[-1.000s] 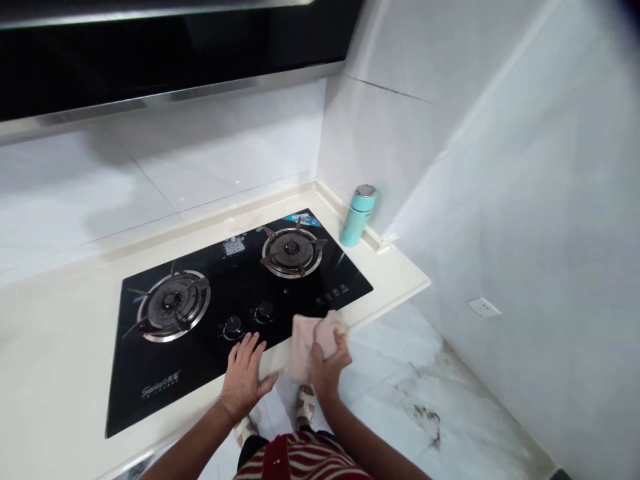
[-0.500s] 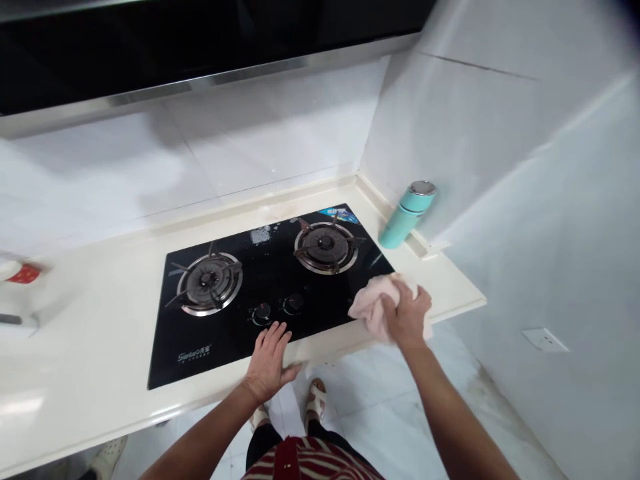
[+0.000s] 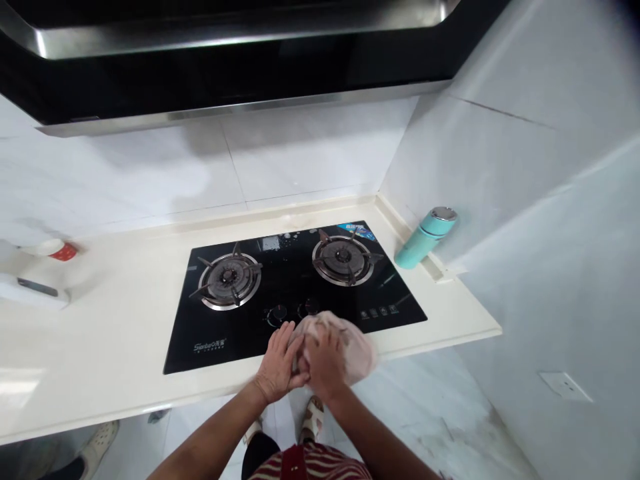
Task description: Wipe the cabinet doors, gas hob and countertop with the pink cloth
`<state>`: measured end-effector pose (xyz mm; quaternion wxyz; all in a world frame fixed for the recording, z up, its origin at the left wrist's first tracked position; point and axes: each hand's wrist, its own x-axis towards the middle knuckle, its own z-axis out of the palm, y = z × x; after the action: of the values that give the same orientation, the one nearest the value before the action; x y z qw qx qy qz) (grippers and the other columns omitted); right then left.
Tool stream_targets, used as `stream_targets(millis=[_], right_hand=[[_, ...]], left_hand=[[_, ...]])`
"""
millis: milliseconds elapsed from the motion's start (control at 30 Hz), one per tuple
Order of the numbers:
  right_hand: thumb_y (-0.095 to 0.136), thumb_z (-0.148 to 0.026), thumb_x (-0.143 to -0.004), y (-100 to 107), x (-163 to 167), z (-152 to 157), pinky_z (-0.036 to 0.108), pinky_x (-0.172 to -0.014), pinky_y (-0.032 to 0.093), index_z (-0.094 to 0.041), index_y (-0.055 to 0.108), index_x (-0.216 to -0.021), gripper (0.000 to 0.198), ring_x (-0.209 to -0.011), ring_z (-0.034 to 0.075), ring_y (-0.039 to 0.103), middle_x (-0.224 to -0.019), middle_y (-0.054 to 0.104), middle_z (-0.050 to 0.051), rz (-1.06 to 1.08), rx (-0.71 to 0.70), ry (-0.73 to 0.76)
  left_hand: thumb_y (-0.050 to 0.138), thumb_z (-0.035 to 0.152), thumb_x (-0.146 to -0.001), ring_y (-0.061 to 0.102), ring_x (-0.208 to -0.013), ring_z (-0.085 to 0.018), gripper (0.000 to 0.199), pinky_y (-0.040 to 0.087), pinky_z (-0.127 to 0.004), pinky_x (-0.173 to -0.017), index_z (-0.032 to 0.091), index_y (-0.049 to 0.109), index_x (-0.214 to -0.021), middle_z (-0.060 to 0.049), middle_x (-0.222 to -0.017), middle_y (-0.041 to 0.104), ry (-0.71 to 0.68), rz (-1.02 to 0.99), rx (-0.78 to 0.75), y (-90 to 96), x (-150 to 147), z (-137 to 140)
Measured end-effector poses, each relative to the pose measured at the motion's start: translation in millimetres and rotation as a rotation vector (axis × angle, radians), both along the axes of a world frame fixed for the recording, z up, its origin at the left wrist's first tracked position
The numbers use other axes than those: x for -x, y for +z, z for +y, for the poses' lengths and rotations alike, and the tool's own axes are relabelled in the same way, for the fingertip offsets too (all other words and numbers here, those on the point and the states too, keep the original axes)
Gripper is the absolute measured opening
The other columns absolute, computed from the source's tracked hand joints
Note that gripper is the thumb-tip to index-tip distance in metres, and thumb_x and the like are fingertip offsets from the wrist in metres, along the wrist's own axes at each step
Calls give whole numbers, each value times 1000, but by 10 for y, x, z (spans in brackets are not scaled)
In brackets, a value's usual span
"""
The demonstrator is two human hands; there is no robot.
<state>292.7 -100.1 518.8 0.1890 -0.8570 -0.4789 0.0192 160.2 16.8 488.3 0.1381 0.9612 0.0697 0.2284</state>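
A pale pink cloth [image 3: 357, 347] lies bunched over the front edge of the black glass gas stove [image 3: 235, 340] and the counter lip. My right hand [image 3: 324, 360], slightly blurred, presses and grips this cloth just right of centre. Right beside it, my left hand [image 3: 279, 363] rests at the counter's front edge with its fingers stretched out, their tips by the stove's front rim; whether they touch the cloth is hard to tell. Two control knobs sit just beyond my hands, the left knob [image 3: 277, 313] and the right knob [image 3: 311, 306].
The stove carries a left burner [image 3: 229, 275] and a right burner [image 3: 345, 257]. A turquoise flask [image 3: 423, 240] stands by the right wall. At the counter's left are a red cup [image 3: 63, 251] and a white object [image 3: 35, 292]. A range hood [image 3: 250, 73] hangs above. Another person's shoe [image 3: 100, 443] shows lower left.
My right hand has brought the cloth leftward from the stove's right front corner to beside my left hand. The left hand stays at the front edge. The view has tilted up slightly.
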Motion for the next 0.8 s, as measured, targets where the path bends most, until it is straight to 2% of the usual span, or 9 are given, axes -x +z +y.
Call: stream_targets(millis=[100,200,300,333,433,533,600,667,800], right_hand=[[59,-40,-90,-35,144,-22,53,-115,23,-28,56,-139,50,-137,33,33,-147,45,9,20,-45,221],[64,-46,-86,-63,-215,-175,52,-115,24,-31,57,-139,56,-136,33,35,-151,42,7,-20,-35,374],[63,-48,-84,-114,-834,-469,52,-114,27,-34,53,-142,60,-137,33,34,-153,39,7,-74,9,216],[61,-50,-85,-142,-1056,-587,52,-113,28,-34,49,-144,63,-138,33,34,-154,36,7,-94,16,99],[55,-62,-86,-247,-1663,-928,60,-109,29,-33,49,-143,64,-139,37,32,-158,27,11,-138,52,-192],[58,-65,-82,-348,-2012,-1130,64,-109,28,-33,54,-138,65,-140,40,30,-157,26,12,-148,90,-218],[59,-62,-83,-380,-2021,-1134,64,-109,28,-30,55,-137,63,-142,41,26,-156,26,13,-154,78,-196],[58,-56,-85,-364,-1839,-1022,63,-109,30,-27,55,-137,59,-143,43,22,-156,26,14,-160,64,-160],[60,-44,-85,-214,-1006,-538,65,-108,29,-25,54,-139,57,-143,44,21,-154,30,15,-99,83,-30]], left_hand=[[44,67,-91,23,-151,-37,83,29,-61,-116,16,25,-155,-21,-159,31,-51,-23,49,40,19,19],[47,54,-96,31,-148,-32,75,36,-54,-114,18,20,-156,-19,-156,39,-25,37,59,109,56,-19],[50,46,-97,33,-148,-31,72,39,-53,-114,20,19,-156,-18,-154,42,-47,101,42,158,199,-81],[52,44,-97,31,-149,-32,70,39,-54,-114,20,21,-155,-18,-154,42,-25,105,42,168,274,-96],[54,36,-96,29,-149,-33,63,39,-56,-113,18,29,-151,-18,-152,43,167,61,70,191,521,-114],[53,32,-96,35,-147,-33,53,39,-57,-112,21,36,-145,-17,-147,49,320,23,95,214,684,-108],[52,31,-96,38,-144,-32,49,39,-57,-111,23,40,-142,-16,-145,52,377,16,106,224,714,-104],[51,32,-96,40,-143,-32,47,40,-57,-111,23,41,-141,-15,-143,53,419,-11,125,225,700,-106],[53,35,-93,38,-144,-32,52,38,-57,-113,20,40,-141,-17,-143,52,386,-60,147,196,649,-116]])
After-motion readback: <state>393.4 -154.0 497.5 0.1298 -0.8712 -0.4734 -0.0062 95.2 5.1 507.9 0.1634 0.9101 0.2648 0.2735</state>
